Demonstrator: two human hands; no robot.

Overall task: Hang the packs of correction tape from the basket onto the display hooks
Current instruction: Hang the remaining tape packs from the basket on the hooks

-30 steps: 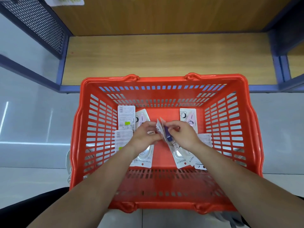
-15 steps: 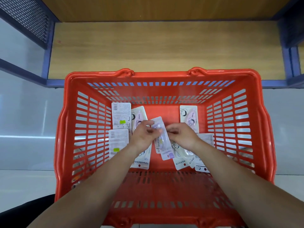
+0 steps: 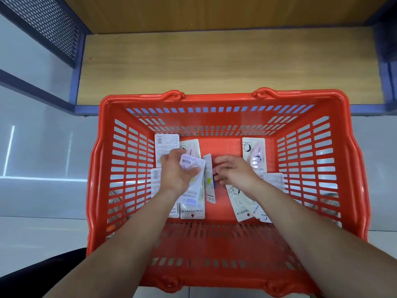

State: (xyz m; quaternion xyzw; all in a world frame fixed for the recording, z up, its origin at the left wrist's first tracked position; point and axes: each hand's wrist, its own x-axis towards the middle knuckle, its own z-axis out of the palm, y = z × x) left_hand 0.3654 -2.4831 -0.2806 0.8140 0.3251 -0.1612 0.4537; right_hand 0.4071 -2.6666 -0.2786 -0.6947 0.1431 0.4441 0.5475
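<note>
A red plastic basket [image 3: 352, 168] stands below me with several correction tape packs lying flat on its floor. My left hand [image 3: 175, 175] grips one pack with a purple label [image 3: 193, 163] and holds it just above the others. A second pack [image 3: 209, 179] stands on its edge between my hands. My right hand [image 3: 235, 172] hovers beside that pack with its fingers spread toward it and holds nothing. More packs lie at the back right [image 3: 254, 153], the back left [image 3: 166, 145] and under my right wrist [image 3: 242, 204]. No display hooks are in view.
An empty wooden shelf board [image 3: 214, 61] with a blue frame [image 3: 79, 108] lies just beyond the basket. A dark mesh panel [image 3: 49, 24] stands at the upper left. Pale floor tiles surround the basket.
Both hands held a pack together; now my left hand alone holds a purple-labelled pack and has drawn left. My right hand has let go and opened. The view has moved closer.
</note>
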